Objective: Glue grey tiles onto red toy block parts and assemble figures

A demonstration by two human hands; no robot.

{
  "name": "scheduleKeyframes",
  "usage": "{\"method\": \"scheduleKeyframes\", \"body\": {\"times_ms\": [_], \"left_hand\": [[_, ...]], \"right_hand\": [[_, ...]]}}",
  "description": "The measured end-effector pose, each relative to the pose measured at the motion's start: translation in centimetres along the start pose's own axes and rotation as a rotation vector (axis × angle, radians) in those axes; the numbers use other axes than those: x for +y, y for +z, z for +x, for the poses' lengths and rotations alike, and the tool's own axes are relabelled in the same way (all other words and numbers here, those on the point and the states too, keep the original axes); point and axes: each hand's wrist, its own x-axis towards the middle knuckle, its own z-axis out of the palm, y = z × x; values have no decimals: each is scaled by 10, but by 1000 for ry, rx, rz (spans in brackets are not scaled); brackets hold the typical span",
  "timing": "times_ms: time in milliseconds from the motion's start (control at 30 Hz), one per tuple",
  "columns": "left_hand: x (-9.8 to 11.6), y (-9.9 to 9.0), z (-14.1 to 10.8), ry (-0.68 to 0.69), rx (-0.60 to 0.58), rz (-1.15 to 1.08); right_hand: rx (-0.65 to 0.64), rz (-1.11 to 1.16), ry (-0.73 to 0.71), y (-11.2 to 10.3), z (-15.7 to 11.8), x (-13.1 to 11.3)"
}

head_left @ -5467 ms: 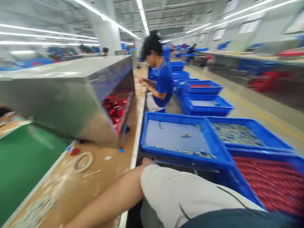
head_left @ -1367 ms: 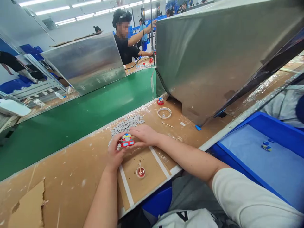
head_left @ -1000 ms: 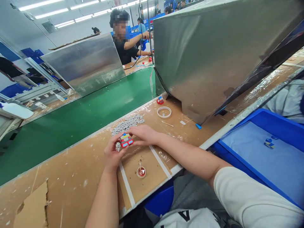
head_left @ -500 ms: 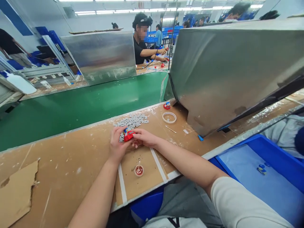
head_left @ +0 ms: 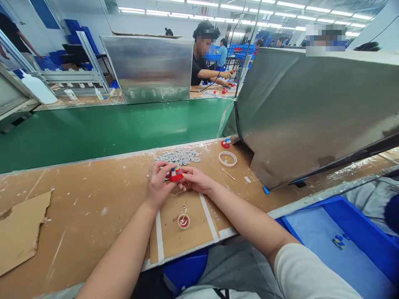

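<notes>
Between my two hands is a small red, white and blue plastic piece (head_left: 176, 175), held above the workbench. My left hand (head_left: 158, 182) has its fingers curled round the piece from the left. On the other side, my right hand (head_left: 195, 180) pinches it with thumb and fingers. Just beyond the hands lies a pile of small grey flat pieces (head_left: 182, 156). Nearer to me stands a small round cup (head_left: 183, 221) of reddish liquid, with a thin stick in it. A similar red and blue piece (head_left: 226, 143) rests by the bench's far edge.
A roll of tape (head_left: 227, 159) and a cotton swab (head_left: 228, 174) lie to the right, below a large metal panel (head_left: 311, 112). Torn cardboard (head_left: 23, 232) is at the left. A blue bin (head_left: 346, 203) sits at my right. Across the green belt (head_left: 124, 128), a co-worker (head_left: 202, 62) handles parts.
The piece has turned in my hands, so that more of its red and white side shows. The camera view has shifted slightly; the pile and the cup look unmoved.
</notes>
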Motion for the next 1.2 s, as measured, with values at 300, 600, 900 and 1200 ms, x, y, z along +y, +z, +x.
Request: {"method": "scheduleKeyframes", "body": {"times_ms": [300, 600, 900, 1200], "left_hand": [[0, 4, -1, -24, -59, -87], [1, 2, -2, -49, -104, -18], [2, 11, -4, 1, -42, -30], [-14, 23, -3, -110, -88, -8]], "right_hand": [[-76, 1, 58, -4, -6, -12], [-42, -16, 30, -13, -4, -4], [-23, -190, -40, -19, -3, -8], [743, -1074, -171, -110, 82, -81]]}}
